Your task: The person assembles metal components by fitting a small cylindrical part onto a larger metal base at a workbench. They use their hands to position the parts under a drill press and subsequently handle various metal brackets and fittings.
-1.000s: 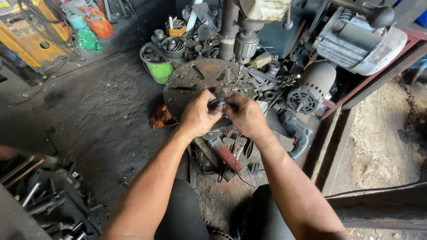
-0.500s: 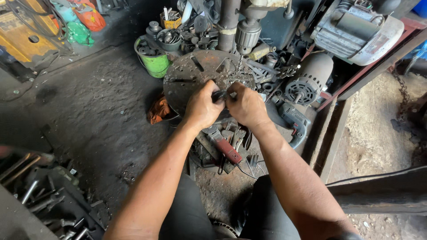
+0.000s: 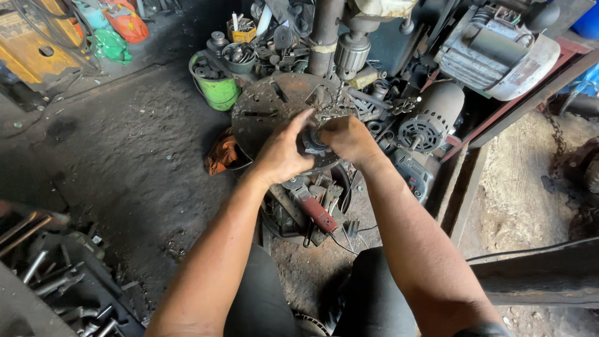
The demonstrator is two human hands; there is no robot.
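Both my hands meet over the near edge of a round, rusty drill-press table (image 3: 268, 106). My left hand (image 3: 282, 153) and my right hand (image 3: 347, 138) grip one small dark round metal part (image 3: 312, 141) between them. Only a sliver of that part shows between the fingers. A drill chuck (image 3: 351, 53) hangs on the column just above and behind my right hand. Below my hands a red-handled tool (image 3: 317, 211) lies in a pile of metal scrap.
A green bucket (image 3: 218, 91) of metal parts stands left of the round table. Electric motors (image 3: 430, 120) (image 3: 497, 47) sit to the right. An orange rag (image 3: 222, 153) lies on the dark floor. Bolts and rods (image 3: 56, 281) fill a tray at lower left.
My hands have stayed together on the small part, and the fingers of my left hand have stretched out over it. The view has shifted slightly.
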